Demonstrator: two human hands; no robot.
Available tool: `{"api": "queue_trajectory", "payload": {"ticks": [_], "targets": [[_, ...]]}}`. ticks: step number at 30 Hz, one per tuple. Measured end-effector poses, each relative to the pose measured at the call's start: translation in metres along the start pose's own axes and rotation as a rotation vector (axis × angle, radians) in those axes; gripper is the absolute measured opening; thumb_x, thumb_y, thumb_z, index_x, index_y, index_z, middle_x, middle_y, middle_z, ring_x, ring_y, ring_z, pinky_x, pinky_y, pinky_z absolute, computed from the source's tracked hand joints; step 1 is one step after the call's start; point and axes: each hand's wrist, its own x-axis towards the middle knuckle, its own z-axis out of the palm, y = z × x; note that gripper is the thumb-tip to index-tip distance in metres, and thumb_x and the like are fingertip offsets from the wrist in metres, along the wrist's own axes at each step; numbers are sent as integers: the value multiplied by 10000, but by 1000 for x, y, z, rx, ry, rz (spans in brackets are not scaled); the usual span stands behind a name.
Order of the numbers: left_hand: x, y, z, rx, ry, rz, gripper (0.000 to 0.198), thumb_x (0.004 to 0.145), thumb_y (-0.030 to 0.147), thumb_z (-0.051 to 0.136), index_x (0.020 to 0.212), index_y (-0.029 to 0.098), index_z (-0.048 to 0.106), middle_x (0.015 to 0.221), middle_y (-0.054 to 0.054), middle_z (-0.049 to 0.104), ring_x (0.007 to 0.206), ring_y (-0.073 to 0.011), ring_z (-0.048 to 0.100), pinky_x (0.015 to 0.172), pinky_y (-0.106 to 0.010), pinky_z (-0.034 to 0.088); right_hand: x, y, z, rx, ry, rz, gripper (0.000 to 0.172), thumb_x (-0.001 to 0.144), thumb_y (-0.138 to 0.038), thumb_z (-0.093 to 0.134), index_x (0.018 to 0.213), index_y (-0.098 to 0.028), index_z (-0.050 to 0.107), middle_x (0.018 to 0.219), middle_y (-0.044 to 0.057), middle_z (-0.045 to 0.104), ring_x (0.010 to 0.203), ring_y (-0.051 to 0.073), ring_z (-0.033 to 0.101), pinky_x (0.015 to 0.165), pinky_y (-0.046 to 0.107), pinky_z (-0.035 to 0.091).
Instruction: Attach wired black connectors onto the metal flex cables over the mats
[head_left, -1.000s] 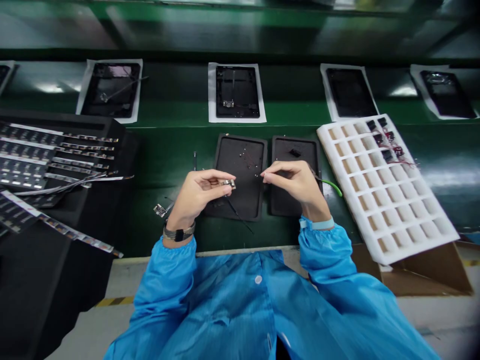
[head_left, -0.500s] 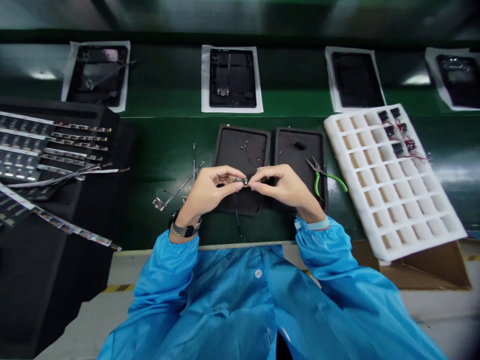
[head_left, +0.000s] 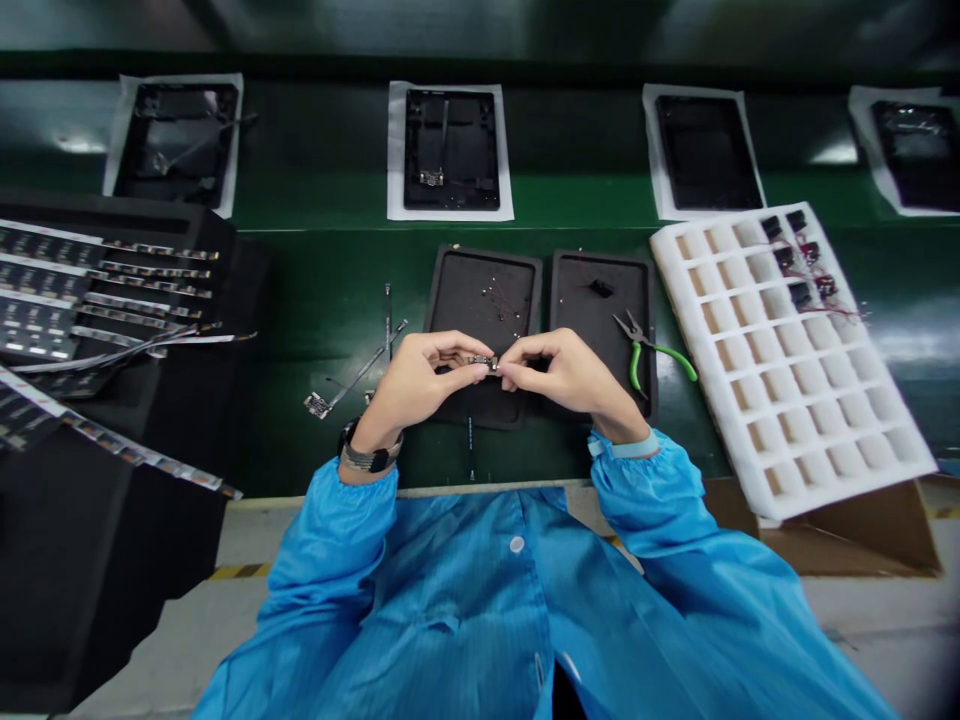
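Between my two hands is a small circuit board (head_left: 482,361), held above the front part of a black tray (head_left: 487,290). My left hand (head_left: 429,378) pinches the board between thumb and fingers. At the board's right end, the thumb and forefinger of my right hand (head_left: 556,370) are closed together; the fingertips cover that end. A thin dark flat cable (head_left: 471,435) hangs down below the board. On the green bench left of my left hand lies another small circuit board (head_left: 317,405) with its flat cable (head_left: 360,372).
A second black tray (head_left: 600,262) carries a black part and green-handled pliers (head_left: 637,352). To the right, a white foam tray (head_left: 817,400) overlaps a cardboard box (head_left: 862,535). Black boxes with ribbon strips (head_left: 161,290) stand left. Several black panels (head_left: 452,140) lie along the back.
The panels at the back have shifted slightly left in view. The cable under the held board now hangs straighter. Both hands keep nearly the same pose.
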Motion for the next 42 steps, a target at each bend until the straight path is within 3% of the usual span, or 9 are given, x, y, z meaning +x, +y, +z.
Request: {"api": "queue_trajectory", "payload": {"ticks": [11,22,36,42], "targets": [[0,3,1,90,-58,-25,157,836,263,833,969,180,847,853,-60,821,790,-208,757,759,-317,592,1,5,-1,-44,-90,12,199,913,-351,754,827,-179,806,755,33,798,680,164,703,665,261,515],[2,-1,2,-29,-78,-53,173,822,250,850,965,156,826,801,-68,804,743,-199,759,761,-322,617,-1,3,-6,70,-156,64,263,950,-442,758,919,-191,831,823,39,825,734,181,779,720,270,600],[2,2,2,9,-136,-83,153,807,240,851,939,165,828,810,-68,810,776,-210,773,764,-320,611,1,2,-9,87,-246,93,192,944,-350,752,854,-195,821,764,21,811,702,167,770,697,251,592],[2,0,2,21,-117,-74,122,819,230,846,920,163,830,791,-65,804,751,-200,761,738,-306,597,2,7,-5,120,-223,104,194,928,-367,774,858,-193,823,777,26,815,713,171,773,717,259,601]]}}
